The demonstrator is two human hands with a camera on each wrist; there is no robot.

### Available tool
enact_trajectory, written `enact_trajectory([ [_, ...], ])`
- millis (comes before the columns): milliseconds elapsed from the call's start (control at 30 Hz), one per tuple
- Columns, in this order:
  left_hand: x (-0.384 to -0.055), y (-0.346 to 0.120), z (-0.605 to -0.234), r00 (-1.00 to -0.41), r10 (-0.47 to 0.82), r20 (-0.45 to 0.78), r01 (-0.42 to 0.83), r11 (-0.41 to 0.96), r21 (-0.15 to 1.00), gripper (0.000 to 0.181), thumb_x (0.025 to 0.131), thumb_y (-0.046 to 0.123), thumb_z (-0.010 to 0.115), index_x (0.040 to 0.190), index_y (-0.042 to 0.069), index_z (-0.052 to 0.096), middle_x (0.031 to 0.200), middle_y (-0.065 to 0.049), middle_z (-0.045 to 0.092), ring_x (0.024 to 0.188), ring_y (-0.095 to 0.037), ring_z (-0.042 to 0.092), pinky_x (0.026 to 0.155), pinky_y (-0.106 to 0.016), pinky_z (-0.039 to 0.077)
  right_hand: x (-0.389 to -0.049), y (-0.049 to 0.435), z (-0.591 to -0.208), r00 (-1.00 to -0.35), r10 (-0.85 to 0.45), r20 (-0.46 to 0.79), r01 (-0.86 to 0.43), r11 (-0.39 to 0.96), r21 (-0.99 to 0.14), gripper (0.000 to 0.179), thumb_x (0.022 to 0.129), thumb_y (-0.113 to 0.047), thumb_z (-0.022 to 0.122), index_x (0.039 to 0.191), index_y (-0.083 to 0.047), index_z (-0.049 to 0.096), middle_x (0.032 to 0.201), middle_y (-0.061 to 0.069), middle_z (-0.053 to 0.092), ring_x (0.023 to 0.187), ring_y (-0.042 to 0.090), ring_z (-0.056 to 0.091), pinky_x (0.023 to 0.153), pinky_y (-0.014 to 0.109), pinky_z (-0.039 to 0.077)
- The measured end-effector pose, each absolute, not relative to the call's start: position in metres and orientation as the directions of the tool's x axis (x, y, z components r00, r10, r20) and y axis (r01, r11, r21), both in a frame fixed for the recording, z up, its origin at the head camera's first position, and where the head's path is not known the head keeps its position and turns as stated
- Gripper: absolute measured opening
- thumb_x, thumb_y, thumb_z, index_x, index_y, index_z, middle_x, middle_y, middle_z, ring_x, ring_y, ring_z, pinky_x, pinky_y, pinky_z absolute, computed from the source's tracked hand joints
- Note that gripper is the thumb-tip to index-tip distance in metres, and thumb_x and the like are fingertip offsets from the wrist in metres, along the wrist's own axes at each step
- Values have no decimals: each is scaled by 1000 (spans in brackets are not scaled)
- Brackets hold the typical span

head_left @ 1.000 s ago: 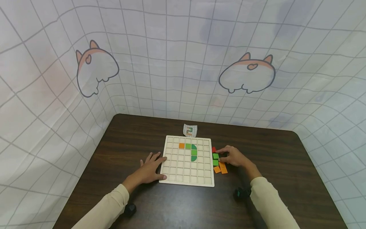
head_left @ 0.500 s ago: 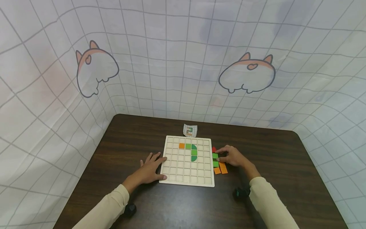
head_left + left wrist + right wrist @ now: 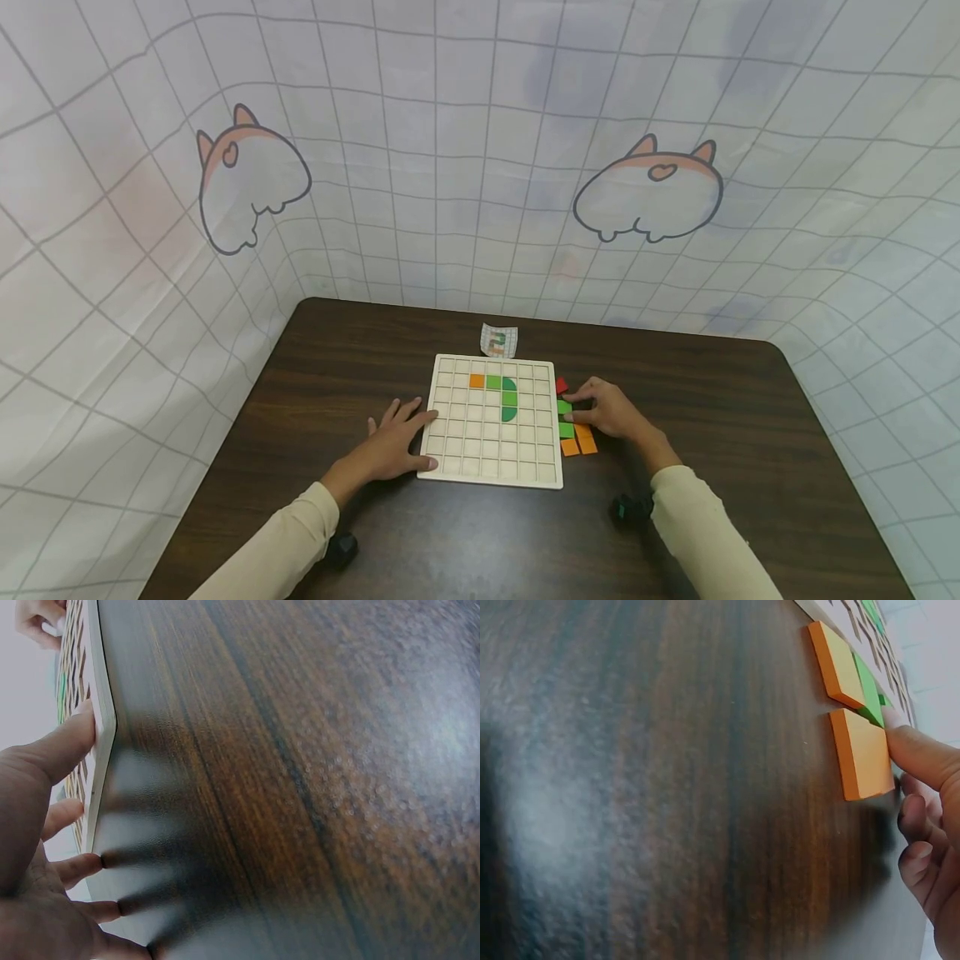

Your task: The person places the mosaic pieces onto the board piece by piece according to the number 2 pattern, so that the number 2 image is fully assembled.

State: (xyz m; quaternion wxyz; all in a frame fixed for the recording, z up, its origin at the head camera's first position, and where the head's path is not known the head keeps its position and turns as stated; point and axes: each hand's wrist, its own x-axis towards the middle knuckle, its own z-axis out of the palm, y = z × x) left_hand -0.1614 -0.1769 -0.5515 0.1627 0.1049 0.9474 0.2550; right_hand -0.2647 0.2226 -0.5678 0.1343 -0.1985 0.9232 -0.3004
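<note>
A cream square grid board [image 3: 465,471] lies on the table, holding an orange square tile [image 3: 477,381], green square tiles [image 3: 509,398] and dark green rounded tiles [image 3: 509,413]. My left hand [image 3: 386,446] rests spread at the board's left edge, thumb and index finger on its rim; the left wrist view shows the other fingertips on the table. To the board's right, my right hand [image 3: 611,410] pinches a loose green square tile [image 3: 564,407] between thumb and index finger. Another green tile [image 3: 566,430] lies just nearer, beside orange tiles [image 3: 862,757]. A red tile [image 3: 561,385] sits beyond the fingertips.
A small paper card [image 3: 498,341] with a coloured grid pattern lies behind the board. The dark wooden table [image 3: 480,542] ends at a white checked curtain [image 3: 465,167]. Black devices [image 3: 342,550] sit under both wrists.
My right hand has shifted slightly left and away from me, with the green tile between its fingers. The red tile has moved slightly farther back. My left hand stays put.
</note>
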Motion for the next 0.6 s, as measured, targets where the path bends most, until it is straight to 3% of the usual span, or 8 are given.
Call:
enact_trajectory([
  [500, -162, -177, -550, -923, 279, -265, 111, 852, 511, 79, 84, 42, 81, 152, 21, 45, 164, -17, 25, 151, -51, 11, 105, -83, 12, -256, 217, -567, -912, -405, -63, -295, 756, -585, 33, 92, -26, 74, 121, -11, 73, 110, 8, 60, 98, 25, 58, 84, 42, 48],
  [600, -162, -177, -551, -922, 279, -269, 110, 854, 508, 79, 84, 42, 81, 152, 21, 45, 165, -16, 25, 151, -51, 11, 106, -83, 12, -255, 216, -568, -914, -402, -51, -302, 759, -577, 34, 95, -27, 72, 124, -9, 71, 113, 12, 61, 91, 23, 57, 83, 44, 49],
])
